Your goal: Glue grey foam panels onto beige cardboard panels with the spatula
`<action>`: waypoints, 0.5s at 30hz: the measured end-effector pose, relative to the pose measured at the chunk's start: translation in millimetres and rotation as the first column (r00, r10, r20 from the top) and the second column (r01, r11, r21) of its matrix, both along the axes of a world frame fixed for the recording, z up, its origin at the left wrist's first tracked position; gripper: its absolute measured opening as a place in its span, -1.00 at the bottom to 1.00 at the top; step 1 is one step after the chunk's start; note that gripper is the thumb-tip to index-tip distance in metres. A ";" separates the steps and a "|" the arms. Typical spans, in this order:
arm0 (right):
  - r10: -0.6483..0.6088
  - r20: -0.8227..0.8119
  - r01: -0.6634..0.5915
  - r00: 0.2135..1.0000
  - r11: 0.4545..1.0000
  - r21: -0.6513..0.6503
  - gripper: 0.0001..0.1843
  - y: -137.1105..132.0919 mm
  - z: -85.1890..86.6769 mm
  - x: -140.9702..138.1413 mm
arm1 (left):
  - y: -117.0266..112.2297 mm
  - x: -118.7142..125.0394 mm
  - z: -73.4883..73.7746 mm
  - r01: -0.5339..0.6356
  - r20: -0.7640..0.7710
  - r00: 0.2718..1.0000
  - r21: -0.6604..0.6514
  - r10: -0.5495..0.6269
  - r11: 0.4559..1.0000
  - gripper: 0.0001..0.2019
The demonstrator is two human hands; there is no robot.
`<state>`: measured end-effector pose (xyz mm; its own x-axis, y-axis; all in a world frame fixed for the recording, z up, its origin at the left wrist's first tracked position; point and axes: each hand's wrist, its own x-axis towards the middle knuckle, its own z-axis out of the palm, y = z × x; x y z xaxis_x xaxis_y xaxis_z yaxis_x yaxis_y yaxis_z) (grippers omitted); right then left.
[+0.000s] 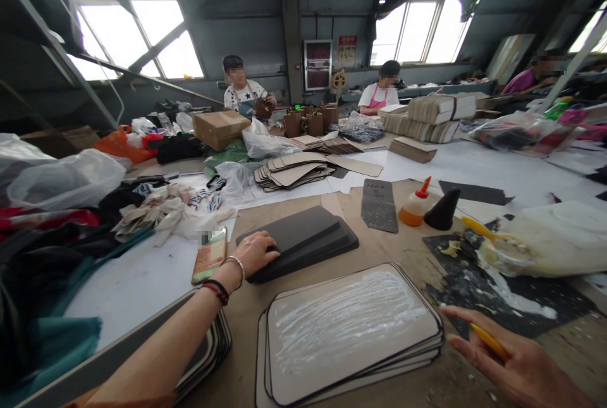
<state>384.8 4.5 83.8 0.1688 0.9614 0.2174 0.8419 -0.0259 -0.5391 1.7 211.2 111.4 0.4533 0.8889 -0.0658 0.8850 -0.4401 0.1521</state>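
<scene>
My left hand (256, 252) is at the near left end of a stack of dark grey panels (308, 231), its fingers together and closed on the top panel's edge. In my right hand (516, 357) a slim yellow-handled tool (490, 341) rests between the fingers; its working end is hidden. Between the hands lies a pile of beige rounded boards (351, 332) with dark edges. White streaky glue coats the top board. My right fingertips are just beside that pile's right edge.
A glue bottle (414, 205) with a red tip and a black cone (442, 209) stand behind. At right, a plastic tub (545, 237) lies on a glue-smeared dark sheet. A phone (209, 255) lies left, near more boards (208, 357). Co-workers (244, 92) sit across the table.
</scene>
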 end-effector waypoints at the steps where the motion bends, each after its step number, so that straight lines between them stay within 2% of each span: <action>1: 0.042 -0.001 -0.042 0.999 0.998 -0.054 -0.52 0.6 -1.6 2.4 | 0.9 -0.6 -0.3 0.006 -0.002 1.000 -0.004 -0.006 1.000 -0.76; 3: 0.098 -0.004 -0.098 0.995 0.985 -0.140 -0.51 2.0 -5.5 7.3 | 2.3 -1.6 -1.0 0.015 -0.008 1.000 -0.006 -0.015 1.000 -0.76; 8: 0.113 -0.011 -0.113 0.994 0.976 -0.188 -0.49 4.5 -13.3 11.6 | 3.0 -2.8 -2.5 0.033 -0.030 0.999 -0.006 -0.033 0.999 -0.77; 12: 0.095 -0.028 -0.099 0.995 0.972 -0.215 -0.50 3.4 -12.6 7.8 | 0.5 -2.7 -1.8 0.034 -0.048 0.998 -0.006 -0.035 0.999 -0.77; 15: 0.048 -0.043 -0.055 0.998 0.984 -0.168 -0.50 0.5 -11.6 1.0 | -2.8 -0.9 0.1 0.022 -0.059 0.998 -0.002 -0.022 1.000 -0.78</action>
